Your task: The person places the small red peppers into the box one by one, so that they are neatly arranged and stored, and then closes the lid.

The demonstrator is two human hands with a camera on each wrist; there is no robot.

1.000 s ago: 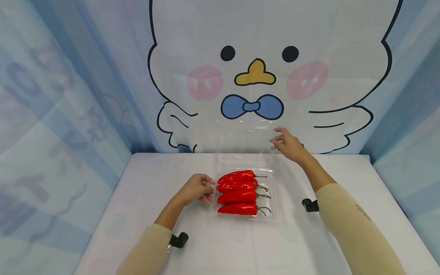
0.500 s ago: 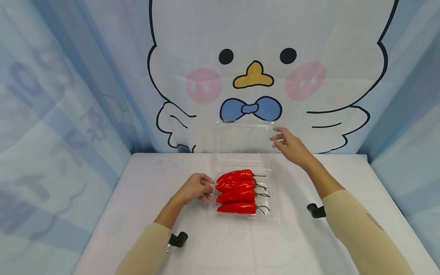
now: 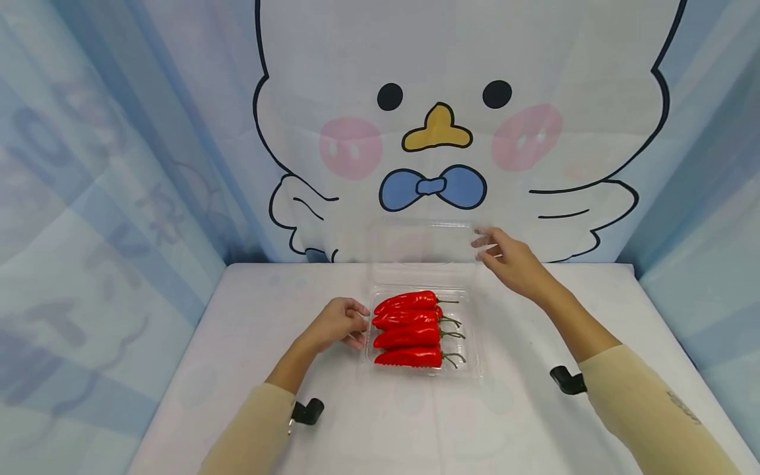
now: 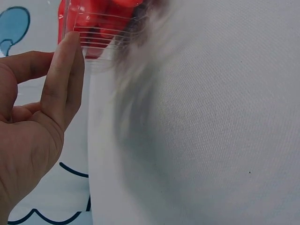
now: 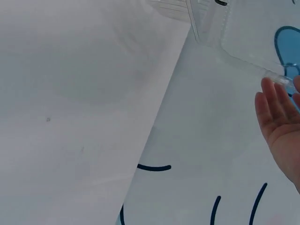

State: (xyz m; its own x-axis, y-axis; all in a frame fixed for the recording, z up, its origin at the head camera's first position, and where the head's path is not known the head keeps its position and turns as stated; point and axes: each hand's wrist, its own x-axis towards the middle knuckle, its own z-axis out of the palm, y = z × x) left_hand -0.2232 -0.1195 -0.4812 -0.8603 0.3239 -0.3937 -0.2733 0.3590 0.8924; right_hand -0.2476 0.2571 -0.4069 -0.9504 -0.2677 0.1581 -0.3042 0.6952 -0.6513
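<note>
A clear plastic clamshell box (image 3: 475, 349) lies on the white table with its lid (image 3: 430, 244) raised at the back. Several red chili peppers (image 3: 410, 338) with green stems lie side by side in the base, stems to the right. My right hand (image 3: 507, 260) pinches the lid's upper right corner between thumb and fingers; the lid's clear edge (image 5: 253, 66) shows in the right wrist view. At the base's left side, my left hand (image 3: 338, 324) rests its fingertips against the ridged wall (image 4: 105, 37), fingers fairly straight.
The white table (image 3: 249, 316) ends at the back against a curtain (image 3: 594, 132) printed with a cartoon chick. More blue curtain (image 3: 89, 231) hangs along the left side. Black wrist-worn devices (image 3: 309, 411) stick out beside both sleeves.
The lid has tipped slightly forward and down, its top edge now lower. My right hand has moved down and a little right with it, the forearm swinging right. My left hand stays put.
</note>
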